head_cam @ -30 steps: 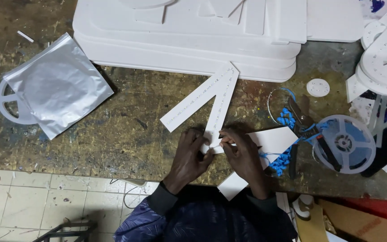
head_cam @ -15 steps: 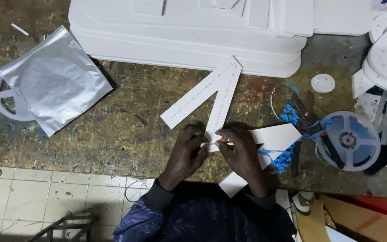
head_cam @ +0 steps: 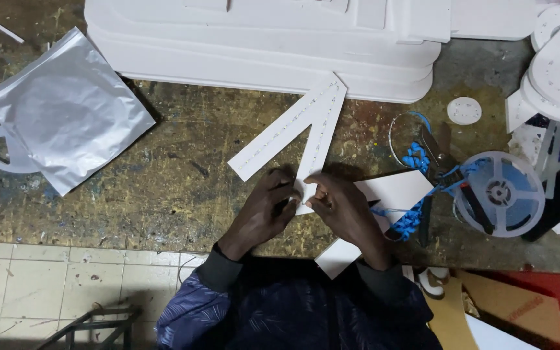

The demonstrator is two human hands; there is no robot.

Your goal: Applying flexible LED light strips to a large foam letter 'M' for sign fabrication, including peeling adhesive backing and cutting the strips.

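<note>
Your left hand (head_cam: pixel 264 210) and right hand (head_cam: pixel 345 210) pinch closed on the near end of one leg of the white V-shaped piece (head_cam: pixel 296 136), which lies flat on the worn workbench (head_cam: pixel 163 188). Its two long legs meet at a point aimed far and to the right, touching the big white foam slab (head_cam: pixel 260 45). A silver foil bag (head_cam: pixel 66 120) lies well to the left; the clear reel (head_cam: pixel 499 193) and blue wires (head_cam: pixel 416 159) crowd the right.

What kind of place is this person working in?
Probably a small sign-making workshop. On a worn, stained workbench, both hands work at a white V-shaped piece. Big white cut-out boards lie behind, a plastic reel to the right.
</note>
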